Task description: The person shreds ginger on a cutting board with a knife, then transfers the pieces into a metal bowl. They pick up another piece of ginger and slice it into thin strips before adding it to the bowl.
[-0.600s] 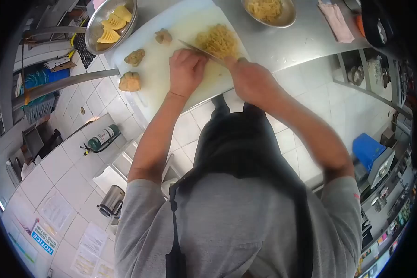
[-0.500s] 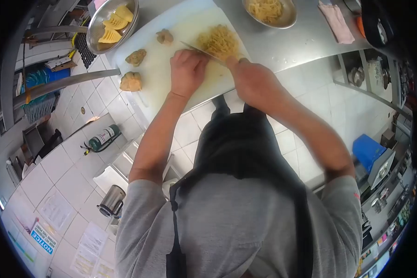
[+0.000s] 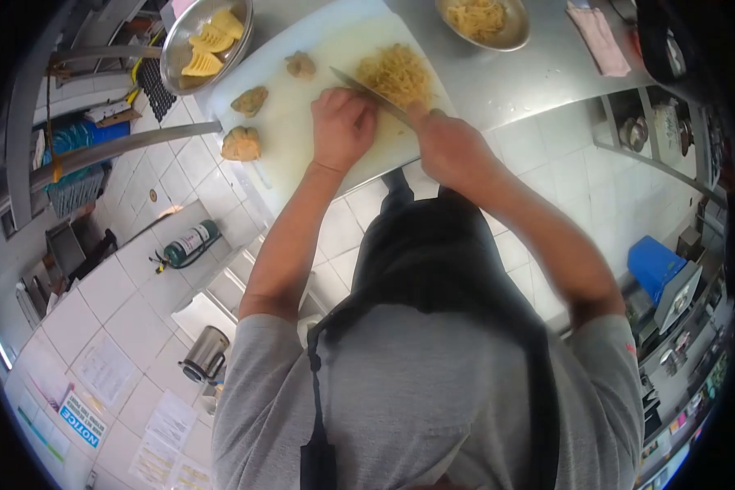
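Observation:
My right hand (image 3: 449, 145) is wrapped round the handle of a knife (image 3: 373, 95), whose blade points up and left over the white cutting board (image 3: 290, 114). Just left of the blade, my left hand (image 3: 341, 126) rests on the board with its fingers curled; whatever lies under them is hidden. A pile of thin yellowish strips (image 3: 398, 73) sits beside the blade on its far right side. Three brownish knobbly pieces lie on the left part of the board: a small one (image 3: 300, 64), a darker one (image 3: 250, 101) and an orange-brown one (image 3: 241, 144).
A metal bowl (image 3: 171, 61) with fan-shaped yellow slices (image 3: 202, 63) stands at the upper left. Another metal bowl (image 3: 514, 31) holds more strips, on the steel table (image 3: 539, 73). A folded pink cloth (image 3: 598, 41) lies at the upper right.
The whole view has shifted slightly, so the board and bowls appear further right. My left hand stays curled beside the blade, and my right hand still grips the knife.

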### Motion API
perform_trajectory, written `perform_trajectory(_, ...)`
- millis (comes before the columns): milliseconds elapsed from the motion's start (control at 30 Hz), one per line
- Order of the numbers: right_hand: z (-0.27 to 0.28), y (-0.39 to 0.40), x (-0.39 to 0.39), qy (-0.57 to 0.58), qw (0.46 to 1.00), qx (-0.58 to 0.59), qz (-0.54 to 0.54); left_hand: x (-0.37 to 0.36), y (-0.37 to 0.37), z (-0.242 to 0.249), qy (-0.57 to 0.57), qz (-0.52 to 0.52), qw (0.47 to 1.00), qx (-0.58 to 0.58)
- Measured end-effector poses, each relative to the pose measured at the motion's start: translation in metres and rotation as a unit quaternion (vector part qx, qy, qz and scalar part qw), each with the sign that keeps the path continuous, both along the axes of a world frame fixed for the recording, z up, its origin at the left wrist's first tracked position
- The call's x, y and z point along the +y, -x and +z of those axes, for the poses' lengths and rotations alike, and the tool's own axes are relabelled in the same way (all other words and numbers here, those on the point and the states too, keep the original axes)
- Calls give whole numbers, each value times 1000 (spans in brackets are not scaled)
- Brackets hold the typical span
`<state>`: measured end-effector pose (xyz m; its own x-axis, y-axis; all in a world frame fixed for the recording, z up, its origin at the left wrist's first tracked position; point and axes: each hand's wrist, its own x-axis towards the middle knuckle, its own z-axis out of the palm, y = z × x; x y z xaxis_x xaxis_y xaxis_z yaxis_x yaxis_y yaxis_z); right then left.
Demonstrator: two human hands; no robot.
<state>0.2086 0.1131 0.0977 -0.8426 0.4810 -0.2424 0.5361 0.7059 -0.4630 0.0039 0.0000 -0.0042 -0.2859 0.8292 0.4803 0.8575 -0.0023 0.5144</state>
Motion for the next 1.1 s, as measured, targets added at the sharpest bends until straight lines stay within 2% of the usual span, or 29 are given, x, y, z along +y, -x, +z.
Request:
perform_trajectory(67,-1,10,7,9,1000,-21,4,-1,0,3,11,5,1000,-9)
perform_trajectory(167,-1,7,8,-3,1000,19,6,-11,-5,13,52,11,998,-13)
perform_trajectory(233,20,-4,0,-1,1000,23,-6,-30,-3,9,37,2,998,-42)
perform_trajectory(300,43,-16,-11,4,1000,23,-19,-53,-6,17,-3,103,988,-118)
perform_trajectory(333,53,-22,-17,3,999,22,-25,-63,-5,29,21,120,987,-108)
perform_trajectory(400,61,-32,-23,-1,999,15,-34,-69,-21,61,36,97,991,-86)
perform_trajectory(467,64,-31,-28,-55,998,28,-6,-56,-34,96,45,77,994,-61)
perform_trajectory(533,61,-30,-31,-83,995,46,9,-37,-53,118,175,-65,982,1)
perform_trajectory(667,68,-29,-24,-135,986,81,49,-18,-51,96,225,-117,967,28)
perform_trajectory(767,75,-41,-12,-139,987,49,59,-20,-28,78,253,-72,963,53)
perform_trajectory(833,80,-60,-7,-129,990,39,49,-25,-8,64,265,-13,964,28)
perform_trajectory(900,93,-80,-4,-122,991,27,38,-23,6,57,256,-5,967,9)
perform_trajectory(967,107,-96,-6,-51,997,-17,-57,-11,21,52,208,-2,978,-8)
perform_trajectory(1000,107,-103,-8,-49,997,-18,-55,1,26,47,210,-1,978,-9)
perform_trajectory(1067,105,-114,-10,40,985,54,-159,29,34,36,160,2,985,-70)
perform_trajectory(1100,101,-116,-10,40,985,54,-159,39,36,31,160,2,985,-70)
